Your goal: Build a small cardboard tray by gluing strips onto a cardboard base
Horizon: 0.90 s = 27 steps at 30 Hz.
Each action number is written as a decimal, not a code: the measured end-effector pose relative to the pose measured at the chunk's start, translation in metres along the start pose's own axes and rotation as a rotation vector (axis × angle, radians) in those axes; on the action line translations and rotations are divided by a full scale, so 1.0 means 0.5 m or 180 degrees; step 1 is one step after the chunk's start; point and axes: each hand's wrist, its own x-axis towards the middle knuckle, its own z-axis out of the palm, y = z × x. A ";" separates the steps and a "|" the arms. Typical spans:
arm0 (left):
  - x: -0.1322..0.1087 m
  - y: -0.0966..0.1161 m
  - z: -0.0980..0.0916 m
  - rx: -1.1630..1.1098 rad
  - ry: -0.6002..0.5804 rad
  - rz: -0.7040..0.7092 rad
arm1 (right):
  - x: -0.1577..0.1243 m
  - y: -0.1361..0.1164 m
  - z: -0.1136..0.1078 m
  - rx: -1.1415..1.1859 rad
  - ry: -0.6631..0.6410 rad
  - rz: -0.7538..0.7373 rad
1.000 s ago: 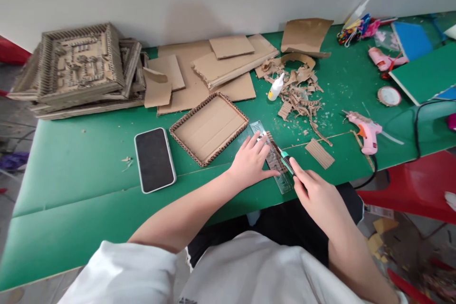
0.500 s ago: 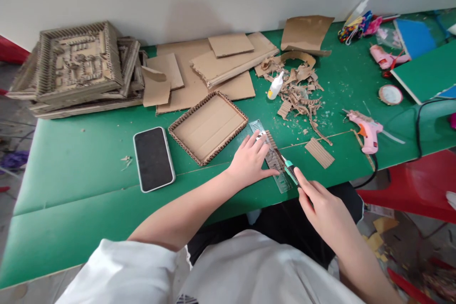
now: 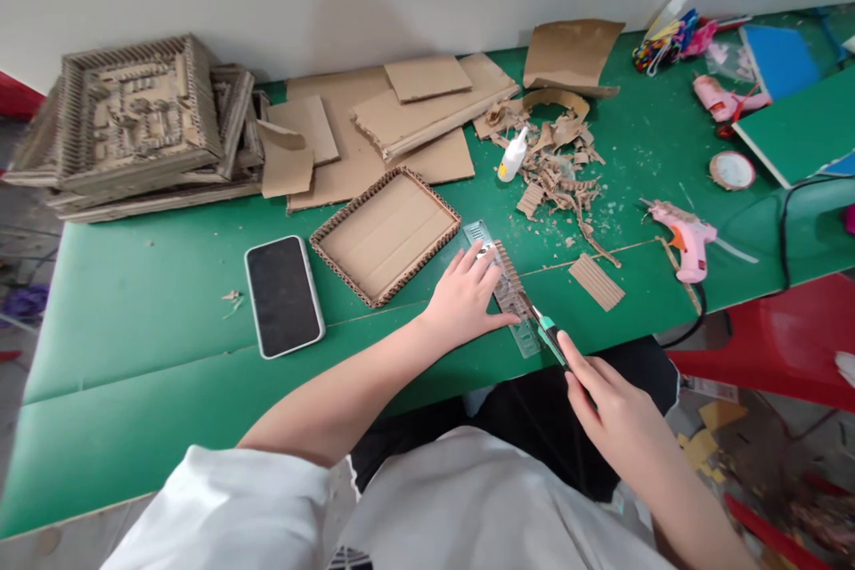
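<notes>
My left hand (image 3: 462, 296) lies flat with its fingers spread, pressing on a clear ruler (image 3: 527, 342). Beneath and beside the ruler is a strip of corrugated cardboard (image 3: 508, 271), partly hidden by the hand. In my right hand (image 3: 609, 392) is a green and black utility knife (image 3: 551, 340), the fingers wrapped round its handle. Its blade tip is at the strip's right edge, near the lower end. A shallow cardboard tray (image 3: 387, 236) with a corrugated rim sits left of the ruler, and a loose ribbed cardboard piece (image 3: 597, 281) lies to the right.
A phone (image 3: 284, 296) lies left of the tray. Behind are cardboard sheets (image 3: 327, 183), a stack of cardboard frames (image 3: 140, 169), a glue bottle (image 3: 513, 157) and cardboard scraps (image 3: 561, 183). A pink glue gun (image 3: 688, 240) and a tape roll (image 3: 732, 172) are at right.
The knife and my right hand have slid down along the ruler's edge toward me. My left hand stays on the ruler. The whole view has shifted slightly.
</notes>
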 end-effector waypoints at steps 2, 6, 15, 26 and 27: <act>0.000 0.000 0.000 0.0001 -0.0002 -0.0003 | -0.005 0.001 -0.001 0.0026 -0.0006 -0.0013; 0.000 -0.001 0.001 -0.0021 0.0032 0.0017 | -0.013 0.003 -0.002 0.0207 -0.0026 -0.0054; -0.002 -0.001 0.003 -0.0020 0.0051 0.0029 | -0.031 0.013 -0.003 0.0309 -0.0111 -0.0027; -0.001 0.000 0.002 -0.0006 0.0053 0.0031 | -0.056 0.024 0.003 0.0480 -0.0087 0.0050; -0.001 0.000 0.002 -0.0005 0.0046 0.0029 | -0.058 0.024 0.004 0.0480 -0.0097 0.0062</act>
